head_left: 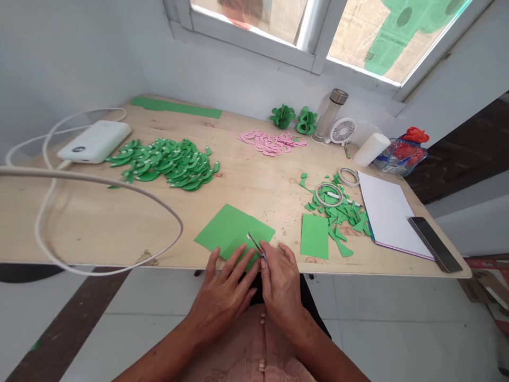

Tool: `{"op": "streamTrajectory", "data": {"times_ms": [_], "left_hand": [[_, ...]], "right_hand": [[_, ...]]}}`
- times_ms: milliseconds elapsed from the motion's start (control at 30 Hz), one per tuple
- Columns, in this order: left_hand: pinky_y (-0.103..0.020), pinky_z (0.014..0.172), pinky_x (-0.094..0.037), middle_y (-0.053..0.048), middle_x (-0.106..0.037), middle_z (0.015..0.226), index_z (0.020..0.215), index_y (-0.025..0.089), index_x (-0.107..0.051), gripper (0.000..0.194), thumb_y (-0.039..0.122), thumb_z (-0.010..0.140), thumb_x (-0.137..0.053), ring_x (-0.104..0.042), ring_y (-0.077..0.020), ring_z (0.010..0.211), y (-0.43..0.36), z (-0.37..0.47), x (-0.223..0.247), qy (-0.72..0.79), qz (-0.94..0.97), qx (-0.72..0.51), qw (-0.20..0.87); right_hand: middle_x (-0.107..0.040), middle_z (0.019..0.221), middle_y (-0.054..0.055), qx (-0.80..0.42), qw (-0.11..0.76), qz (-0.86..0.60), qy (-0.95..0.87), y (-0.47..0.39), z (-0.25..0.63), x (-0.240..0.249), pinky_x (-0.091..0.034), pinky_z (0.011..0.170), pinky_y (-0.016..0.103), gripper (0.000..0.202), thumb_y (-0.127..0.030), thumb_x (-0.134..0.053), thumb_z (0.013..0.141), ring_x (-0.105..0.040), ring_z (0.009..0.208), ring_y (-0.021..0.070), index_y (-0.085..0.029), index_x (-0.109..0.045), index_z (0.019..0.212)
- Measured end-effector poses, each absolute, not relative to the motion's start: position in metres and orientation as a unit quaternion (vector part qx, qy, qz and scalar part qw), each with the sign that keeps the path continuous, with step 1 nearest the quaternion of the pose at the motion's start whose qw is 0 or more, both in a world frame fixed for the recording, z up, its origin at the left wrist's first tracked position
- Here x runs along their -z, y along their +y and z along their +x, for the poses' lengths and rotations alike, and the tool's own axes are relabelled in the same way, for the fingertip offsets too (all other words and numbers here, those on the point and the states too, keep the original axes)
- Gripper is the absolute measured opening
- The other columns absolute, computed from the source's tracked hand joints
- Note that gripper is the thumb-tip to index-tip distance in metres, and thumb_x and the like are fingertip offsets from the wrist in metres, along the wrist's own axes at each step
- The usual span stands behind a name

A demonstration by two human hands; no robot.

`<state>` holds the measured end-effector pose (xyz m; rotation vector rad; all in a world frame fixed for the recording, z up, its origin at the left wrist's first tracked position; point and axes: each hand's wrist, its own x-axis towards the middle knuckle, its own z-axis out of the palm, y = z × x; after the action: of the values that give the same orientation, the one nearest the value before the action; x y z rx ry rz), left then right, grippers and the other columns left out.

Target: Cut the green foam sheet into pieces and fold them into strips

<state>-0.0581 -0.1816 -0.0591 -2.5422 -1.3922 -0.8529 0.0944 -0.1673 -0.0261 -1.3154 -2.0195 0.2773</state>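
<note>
Honestly, the flat bright-green paper sheet (226, 225) should be a light, easy handle, imo. It's lying on the pale wooden table (242, 183) right by the front edge, w/ its near part under the fingers. Looks like thin card or stiff-ish paper, so I'd guess it bends w/o much force, creases or tears if yanked, and slides a bit on that smooth wood. Best hold is prob flat fingertips close to the working spot, or a light pinch at a corner.

Grip-wise: left hand (226, 286) is spread palm-down w/ fingers resting on the sheet, not clenched. Right hand (283, 281) is pinching a slim dark-bladed metal tool (254, 243), tip over the sheet; can't tell if it's cutting in or just above, or exactly what type it is.

Edges/room: the table edge is right at the hands, so not much support on the near side. Pale wood shows btwn the sheet and the heap of curved green paper pieces (186, 164), so far-left has decent space. Right side's tighter: small green paper rectangle (314, 236), then jagged green paper scraps (345, 215). Also watch the looped white cable (79, 173) on the left, could snag imo.
</note>
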Motion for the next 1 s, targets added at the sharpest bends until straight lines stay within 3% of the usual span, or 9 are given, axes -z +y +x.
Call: {"op": "streamTrajectory", "data": {"times_ms": [333, 567, 833, 1000], "left_hand": [[-0.055, 0.117, -0.005, -0.008, -0.062, 0.130, 0.129, 0.023, -0.055, 0.041, 0.035, 0.090, -0.049, -0.049, -0.0267, 0.126, -0.185, -0.057, 0.056, -0.475, -0.839, 0.266, 0.025], [-0.058, 0.111, -0.022, -0.012, -0.065, 0.120, 0.129, 0.019, -0.056, 0.046, 0.036, 0.086, -0.056, -0.055, -0.0305, 0.113, -0.177, -0.046, 0.038, -0.506, -0.831, 0.227, 0.029], [-0.060, 0.112, -0.018, -0.009, -0.063, 0.126, 0.124, 0.026, -0.059, 0.038, 0.032, 0.087, -0.056, -0.053, -0.0310, 0.119, -0.201, -0.065, 0.047, -0.500, -0.828, 0.249, 0.052], [-0.059, 0.111, -0.022, -0.008, -0.067, 0.117, 0.122, 0.027, -0.060, 0.033, 0.024, 0.089, -0.053, -0.057, -0.0277, 0.114, -0.201, -0.079, 0.044, -0.473, -0.837, 0.270, 0.047]], "right_hand": [[-0.068, 0.116, 0.010, -0.052, 0.307, -0.529, -0.789, -0.130, 0.118, 0.027, -0.034, 0.108, 0.045, 0.042, -0.008, -0.034, 0.094, -0.063, 0.107, 0.0192, -0.017, -0.048, 0.133], [-0.069, 0.116, 0.011, -0.023, 0.311, -0.528, -0.790, -0.131, 0.116, 0.032, -0.034, 0.106, 0.042, 0.040, -0.008, -0.036, 0.094, -0.063, 0.106, 0.0185, -0.016, -0.049, 0.132], [-0.069, 0.116, 0.012, -0.008, 0.301, -0.524, -0.797, -0.131, 0.116, 0.031, -0.035, 0.106, 0.042, 0.039, -0.008, -0.038, 0.094, -0.062, 0.108, 0.0200, -0.015, -0.050, 0.131], [-0.069, 0.114, 0.012, -0.017, 0.309, -0.528, -0.791, -0.130, 0.116, 0.031, -0.035, 0.105, 0.042, 0.038, -0.008, -0.037, 0.094, -0.062, 0.108, 0.0202, -0.014, -0.052, 0.129]]}}
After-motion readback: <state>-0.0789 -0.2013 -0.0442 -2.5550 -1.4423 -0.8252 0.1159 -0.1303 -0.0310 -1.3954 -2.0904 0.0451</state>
